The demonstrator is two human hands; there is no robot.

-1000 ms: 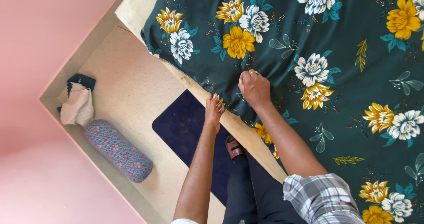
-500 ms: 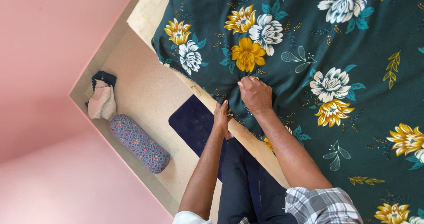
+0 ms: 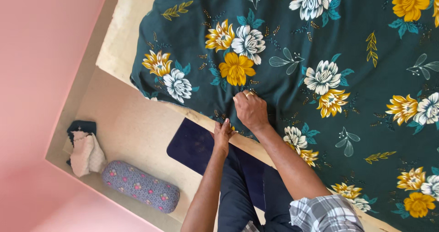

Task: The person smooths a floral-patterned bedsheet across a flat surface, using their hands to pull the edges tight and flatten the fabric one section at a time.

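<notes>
A dark green bedsheet [image 3: 320, 44] printed with yellow and white flowers covers the mattress. My right hand [image 3: 250, 111] lies on top of the sheet near the bed's side edge, fingers curled and pressing the cloth, a ring on one finger. My left hand [image 3: 222, 133] is just below it at the edge of the mattress, fingers closed on the sheet's hem where it hangs over the side. Both forearms reach up from the bottom of the view.
A bare strip of cream mattress [image 3: 121, 40] shows at the upper left. On the beige floor lie a dark blue mat [image 3: 190, 145], a purple patterned bolster [image 3: 141, 186] and a small pile of folded cloths [image 3: 84, 149]. A pink wall [image 3: 36, 76] closes the left side.
The view has shifted, so the bed and floor items sit further right and lower. Both hands stay at the same spot on the sheet's edge.
</notes>
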